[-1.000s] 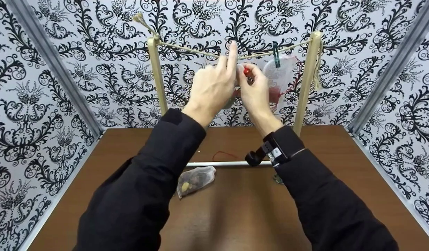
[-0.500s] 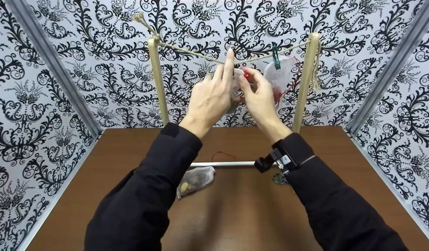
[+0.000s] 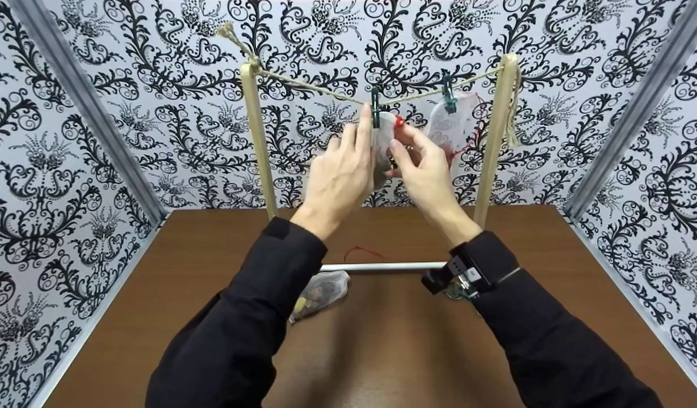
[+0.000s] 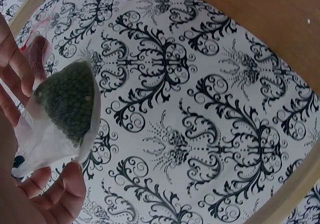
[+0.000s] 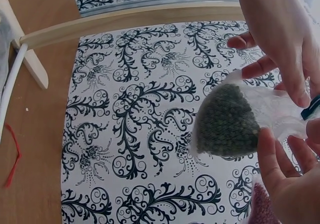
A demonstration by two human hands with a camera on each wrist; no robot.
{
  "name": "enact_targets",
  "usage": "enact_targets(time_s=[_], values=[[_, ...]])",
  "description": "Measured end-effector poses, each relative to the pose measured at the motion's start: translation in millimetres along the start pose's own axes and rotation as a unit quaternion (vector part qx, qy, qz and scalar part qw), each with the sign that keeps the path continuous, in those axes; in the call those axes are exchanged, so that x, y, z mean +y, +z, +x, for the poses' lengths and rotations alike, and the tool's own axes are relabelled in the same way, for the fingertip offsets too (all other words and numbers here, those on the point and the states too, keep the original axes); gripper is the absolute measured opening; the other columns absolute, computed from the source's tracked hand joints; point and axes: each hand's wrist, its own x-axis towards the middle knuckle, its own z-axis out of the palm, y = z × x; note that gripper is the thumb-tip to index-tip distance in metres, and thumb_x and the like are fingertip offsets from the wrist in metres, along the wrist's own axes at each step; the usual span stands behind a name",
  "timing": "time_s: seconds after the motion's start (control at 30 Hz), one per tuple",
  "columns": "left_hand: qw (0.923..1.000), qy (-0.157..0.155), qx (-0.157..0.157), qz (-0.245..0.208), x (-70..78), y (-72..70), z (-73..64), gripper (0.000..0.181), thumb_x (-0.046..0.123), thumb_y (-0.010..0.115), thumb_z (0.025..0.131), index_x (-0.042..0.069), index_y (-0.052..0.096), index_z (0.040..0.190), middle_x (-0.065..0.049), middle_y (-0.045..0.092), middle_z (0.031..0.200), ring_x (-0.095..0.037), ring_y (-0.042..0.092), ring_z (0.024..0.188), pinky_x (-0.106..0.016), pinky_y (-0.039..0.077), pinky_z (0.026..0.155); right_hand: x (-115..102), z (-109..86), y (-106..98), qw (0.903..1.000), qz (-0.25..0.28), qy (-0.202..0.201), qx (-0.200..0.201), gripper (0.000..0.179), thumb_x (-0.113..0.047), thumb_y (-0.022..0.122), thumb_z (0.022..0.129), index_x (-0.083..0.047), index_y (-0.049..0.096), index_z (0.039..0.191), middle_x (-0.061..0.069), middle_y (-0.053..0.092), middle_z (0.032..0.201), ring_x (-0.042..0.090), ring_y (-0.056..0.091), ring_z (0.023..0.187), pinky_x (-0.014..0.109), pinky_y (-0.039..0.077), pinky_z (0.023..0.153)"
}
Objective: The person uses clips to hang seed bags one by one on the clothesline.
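A white mesh bag [image 3: 386, 126], its bottom filled with dark green grains [image 4: 70, 102], hangs from the rope [image 3: 311, 85] under a dark green clothespin [image 3: 375, 107]. My left hand [image 3: 340, 173] is at the bag's left side, fingers mostly straight beside the clothespin. In the left wrist view its thumb meets the mesh edge. My right hand [image 3: 430, 175] is at the right side, thumb and forefinger apart, fingertips at the mesh near the red drawstring [image 3: 399, 122]. To the right, a second mesh bag [image 3: 453, 122] with reddish contents [image 5: 262, 206] hangs under another green clothespin [image 3: 449, 96].
Two wooden posts [image 3: 259, 141] carry the rope, and a white rod [image 3: 382, 266] runs low between them. On the brown table [image 3: 382, 340] lie another filled mesh bag [image 3: 326, 290], a red string [image 3: 362, 248] and small green items [image 3: 453, 291] partly behind the right wrist camera.
Both hands have come lower and drawn slightly apart. My right fingers have parted from the red drawstring. The clothespin on the middle bag now shows, and the rope sags more there than a second ago.
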Motion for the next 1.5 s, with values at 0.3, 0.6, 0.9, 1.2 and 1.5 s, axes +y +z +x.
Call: enact_targets(time_s=[0.3,0.6,0.9,1.2,1.5], values=[[0.9954,-0.030,0.063,-0.065,12.1,20.8,-15.4,0.060,0.029,0.042,0.108,-0.007,0.028,0.154,-0.019,0.059,0.119,-0.027,0.059,0.090,-0.033,0.053,0.066,11,-12.0,-6,0.9995,-0.029,-0.015,0.000,0.045,-0.009,0.057,0.104,0.000,0.049,0.147,0.014,0.062,0.133,0.026,0.066,0.102,0.038,0.058,0.078],[0.9849,-0.065,0.094,-0.130,26.2,37.3,-42.1,0.065,0.028,0.050,0.105,-0.006,0.025,0.155,-0.018,0.056,0.115,-0.027,0.057,0.084,-0.035,0.051,0.056,25,-29.7,-17,0.9993,-0.033,-0.017,-0.005,0.043,-0.005,0.056,0.103,0.004,0.050,0.145,0.019,0.058,0.139,0.028,0.062,0.117,0.040,0.059,0.080],[0.9801,-0.082,0.082,-0.161,36.6,50.9,-67.2,0.063,0.021,0.052,0.105,-0.006,0.025,0.156,-0.019,0.055,0.121,-0.025,0.058,0.085,-0.032,0.055,0.059,40,-55.3,-45,0.9982,-0.036,0.029,-0.038,0.044,-0.006,0.058,0.103,0.001,0.049,0.145,0.017,0.060,0.137,0.025,0.062,0.115,0.040,0.058,0.081],[0.9743,-0.101,0.063,-0.191,50.5,71.6,-94.7,0.066,0.024,0.053,0.105,-0.004,0.024,0.156,-0.016,0.055,0.115,-0.023,0.057,0.084,-0.031,0.054,0.058,61,-101.9,-92,0.9897,-0.104,0.046,-0.087,0.040,-0.005,0.060,0.102,0.001,0.055,0.141,0.016,0.065,0.130,0.019,0.066,0.113,0.037,0.059,0.082],[0.9773,-0.093,-0.006,-0.190,71.1,94.6,-118.3,0.064,0.029,0.051,0.106,-0.003,0.027,0.156,-0.018,0.055,0.120,-0.027,0.063,0.090,-0.036,0.058,0.063,94,-154.3,-127,0.9766,-0.210,0.042,-0.026,0.034,0.002,0.064,0.098,0.002,0.064,0.132,0.015,0.069,0.121,0.008,0.065,0.106,0.019,0.053,0.086]])
